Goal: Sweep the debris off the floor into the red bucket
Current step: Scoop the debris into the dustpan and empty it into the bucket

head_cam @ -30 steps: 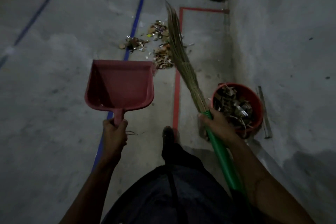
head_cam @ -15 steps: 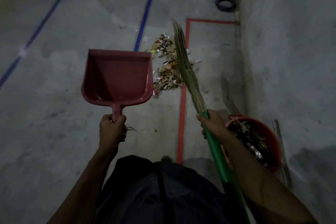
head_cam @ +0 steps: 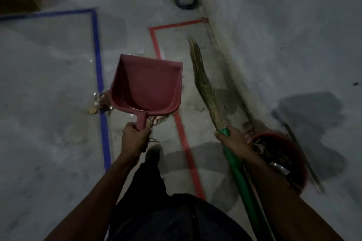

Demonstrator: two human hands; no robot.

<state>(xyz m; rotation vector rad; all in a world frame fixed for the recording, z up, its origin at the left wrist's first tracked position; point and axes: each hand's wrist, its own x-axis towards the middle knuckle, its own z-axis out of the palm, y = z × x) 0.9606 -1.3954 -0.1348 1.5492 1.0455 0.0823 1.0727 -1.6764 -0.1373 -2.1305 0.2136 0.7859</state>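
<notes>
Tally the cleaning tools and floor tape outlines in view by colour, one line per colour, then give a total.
Red: 3, the dustpan gripped by the left hand, the bucket and one tape outline.
Green: 1, the green-handled broom gripped by the right hand.
Blue: 1, a tape outline.
Total: 5

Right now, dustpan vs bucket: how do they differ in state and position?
The dustpan is held up by the left hand at its handle; the bucket stands on the floor beside the right forearm, untouched. The dustpan's scoop looks empty; the bucket already holds debris. The dustpan is a flat open scoop, the bucket round and deep. Both are red plastic. More debris lies on the floor beneath the dustpan's left edge.
</notes>
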